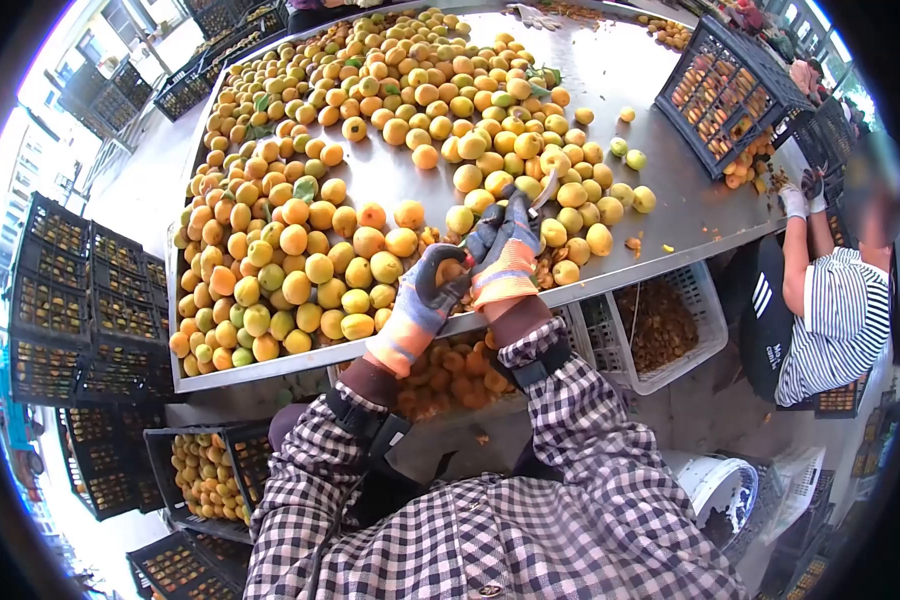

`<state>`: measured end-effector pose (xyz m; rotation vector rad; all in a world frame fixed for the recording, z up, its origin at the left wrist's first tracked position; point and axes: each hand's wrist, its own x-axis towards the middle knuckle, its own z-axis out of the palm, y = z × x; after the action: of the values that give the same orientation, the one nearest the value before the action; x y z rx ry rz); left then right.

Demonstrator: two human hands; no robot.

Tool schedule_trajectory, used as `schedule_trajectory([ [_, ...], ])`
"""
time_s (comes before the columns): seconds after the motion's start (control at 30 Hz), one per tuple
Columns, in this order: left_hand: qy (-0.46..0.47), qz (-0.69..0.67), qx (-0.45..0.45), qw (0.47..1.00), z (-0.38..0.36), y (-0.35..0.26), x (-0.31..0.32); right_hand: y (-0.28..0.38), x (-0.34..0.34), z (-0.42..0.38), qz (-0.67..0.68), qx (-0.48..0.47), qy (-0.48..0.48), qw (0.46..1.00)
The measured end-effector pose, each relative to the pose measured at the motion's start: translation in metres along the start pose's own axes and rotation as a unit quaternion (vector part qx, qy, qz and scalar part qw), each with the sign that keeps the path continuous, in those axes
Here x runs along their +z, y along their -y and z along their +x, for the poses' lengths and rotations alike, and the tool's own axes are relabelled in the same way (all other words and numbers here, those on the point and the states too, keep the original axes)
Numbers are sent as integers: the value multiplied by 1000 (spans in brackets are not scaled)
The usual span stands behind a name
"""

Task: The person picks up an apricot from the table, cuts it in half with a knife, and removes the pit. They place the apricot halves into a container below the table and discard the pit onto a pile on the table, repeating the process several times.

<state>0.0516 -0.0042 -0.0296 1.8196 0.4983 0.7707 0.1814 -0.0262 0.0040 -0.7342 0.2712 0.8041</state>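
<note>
Both my hands wear orange and grey gloves with dark fingers and meet above the front edge of the metal table [670,205]. My left hand [432,300] is closed round an orange fruit [450,270], partly hidden by the fingers. Beside it, my right hand [508,250] is closed on a small knife with a curved blade [547,188]. The blade points up and away from me. Many yellow-orange fruits [320,268] cover the table left of and beyond my hands.
Below the table edge are a white crate [715,345] of brown pieces and a container of orange halves [450,378]. A dark crate [715,95] stands tilted at the right; near it a co-worker in a striped shirt [840,305] works. Stacked crates [55,290] stand left.
</note>
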Motion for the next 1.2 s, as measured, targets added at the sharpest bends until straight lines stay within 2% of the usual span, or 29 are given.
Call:
schedule_trajectory([
  [0.1, 8, 49, 18, 999, 7, 0, -1, -4, -6, 20, 34, 33, -49, 998],
  [0.17, 1, 13, 13, 1000, 13, 1, -1, 0, -11, 30, 47, 33, -60, 997],
  [0.23, 7, 153, -25, 988, 21, 10, -7, 10, -19, 44, 92, 85, 55, 991],
  [0.27, -2, 90, -70, 994, 20, 6, -8, 20, 1, 33, 107, 18, -49, 993],
  [0.3, -2, 93, -69, 993, 21, 13, -11, 26, 9, 22, 87, -115, 0, 990],
  [0.37, -53, -20, -77, 995, 28, 31, -21, 33, 9, 20, -14, -188, 48, 981],
  [0.4, -34, -88, -167, 981, 31, 31, -27, 32, 4, 22, -85, -188, 81, 975],
  [0.43, -36, -138, -213, 967, 29, 32, -30, 28, -3, 27, -156, -188, 116, 963],
  [0.47, -22, -128, -199, 971, 29, 27, -34, 20, -11, 31, -298, -190, 130, 927],
  [0.5, -8, -119, -187, 975, 28, 19, -36, 14, -12, 29, -373, -209, 181, 886],
  [0.57, 8, -152, -196, 969, 24, 3, -40, -14, -23, 33, -384, -255, 263, 847],
  [0.63, 30, -187, -208, 960, 24, 3, -42, -24, -34, 35, -459, -224, 278, 814],
  [0.67, 11, -213, -223, 951, 24, 13, -44, -29, -39, 40, -494, -265, 288, 776],
  [0.73, -29, -261, -222, 939, 25, 28, -44, -22, -37, 24, -528, -240, 283, 764],
  [0.77, -29, -260, -221, 939, 24, 41, -43, -16, -34, 15, -561, -216, 279, 749],
  [0.8, -48, -131, -126, 982, 24, 53, -41, -13, -31, 9, -570, -208, 276, 745],
  [0.83, -66, 1, -27, 997, 23, 65, -42, -14, -31, 7, -570, -209, 277, 745],
  [0.87, -128, -232, -245, 933, 27, 26, -35, -15, -31, 7, -585, -213, 261, 738],
  [0.97, -148, -209, -233, 938, 30, 16, -27, -14, -27, 2, -613, -205, 237, 725],
  [1.03, -139, -170, -213, 952, 29, 16, -23, -17, -25, -3, -620, -252, 238, 704],
  [1.07, -157, -128, -185, 962, 29, 13, -21, -22, -26, -1, -583, -258, 255, 727],
  [1.1, -176, -86, -156, 968, 29, 10, -19, -26, -29, 0, -582, -260, 254, 728],
  [1.13, -175, -19, -163, 971, 30, 17, -22, -29, -31, 1, -568, -243, 252, 745],
  [1.17, -173, -19, -160, 971, 30, 15, -21, -30, -30, -1, -554, -225, 251, 761],
  [1.2, -166, -15, -165, 972, 30, 9, -19, -27, -29, -3, -589, -238, 238, 735],
])
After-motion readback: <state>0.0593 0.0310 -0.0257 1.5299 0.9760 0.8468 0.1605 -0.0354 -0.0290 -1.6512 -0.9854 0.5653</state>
